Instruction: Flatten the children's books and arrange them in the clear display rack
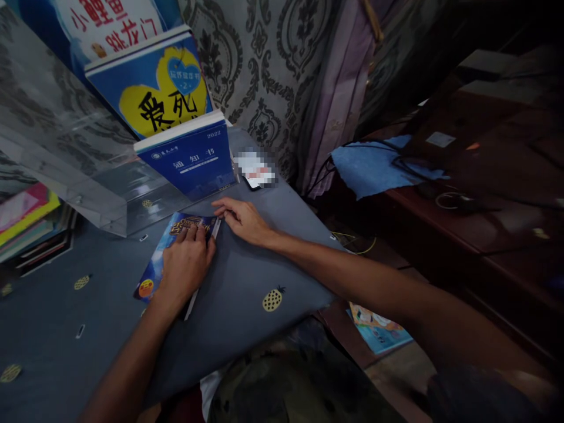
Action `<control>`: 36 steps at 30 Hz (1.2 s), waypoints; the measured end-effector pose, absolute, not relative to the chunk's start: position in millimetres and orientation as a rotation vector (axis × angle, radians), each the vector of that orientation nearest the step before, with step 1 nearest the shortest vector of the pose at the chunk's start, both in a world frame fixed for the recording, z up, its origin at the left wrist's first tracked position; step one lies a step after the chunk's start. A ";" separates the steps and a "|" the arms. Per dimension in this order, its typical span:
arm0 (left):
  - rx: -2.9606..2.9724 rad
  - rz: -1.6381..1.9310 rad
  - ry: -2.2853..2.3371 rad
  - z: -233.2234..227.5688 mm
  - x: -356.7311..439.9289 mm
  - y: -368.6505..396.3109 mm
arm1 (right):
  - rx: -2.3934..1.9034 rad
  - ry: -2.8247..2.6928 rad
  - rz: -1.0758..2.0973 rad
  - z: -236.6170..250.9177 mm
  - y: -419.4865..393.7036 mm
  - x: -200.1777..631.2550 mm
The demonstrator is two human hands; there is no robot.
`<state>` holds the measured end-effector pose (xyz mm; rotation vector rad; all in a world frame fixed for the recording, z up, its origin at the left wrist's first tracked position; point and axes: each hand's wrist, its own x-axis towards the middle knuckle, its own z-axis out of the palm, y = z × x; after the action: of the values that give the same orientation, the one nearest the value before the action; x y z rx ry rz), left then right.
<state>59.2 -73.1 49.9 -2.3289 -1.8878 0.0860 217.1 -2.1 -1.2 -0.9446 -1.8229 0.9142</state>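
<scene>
Laying left fingers [191, 232], unclenched, directly atop the book [152, 273] slanting lengthwise away and rightward on the desk [247, 264]; curling right fingers [225, 203] loosely, grasping nothing, just beside its far right corner.

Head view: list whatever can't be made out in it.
All in the head view:
- Book under the left hand: part of its cover, hidden by that hand.
- Phone-like device: its screen, blurred by pixelation.
- Yellow-and-blue book: lower cover, behind the blue booklet.
- Rearmost book: top, cut off by the upper edge.
- Far right: details lost in darkness.
</scene>
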 end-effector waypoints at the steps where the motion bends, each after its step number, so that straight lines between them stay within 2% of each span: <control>1: -2.335 0.069 -1.884 49.1 58.6 -73.0 | -0.947 -1.824 0.914 -0.9 -2.3 217.3; 6: -2.339 0.012 -1.833 45.6 56.6 -72.9 | -0.955 -1.823 0.902 -0.9 -1.4 218.3; 14: -2.338 0.115 -1.838 48.7 60.1 -73.1 | -0.957 -1.826 0.848 0.7 -3.4 219.5; 22: -2.317 0.130 -1.821 44.8 59.3 -74.8 | -0.986 -2.016 0.699 1.3 -7.1 220.9; 36: -2.324 0.114 -1.907 45.6 52.7 -75.6 | -0.966 -2.130 0.624 -5.4 -16.5 217.2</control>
<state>52.7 -75.6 45.6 -2.3244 -1.9069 0.1137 217.2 -16.5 -5.4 -0.9659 -2.1299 0.6240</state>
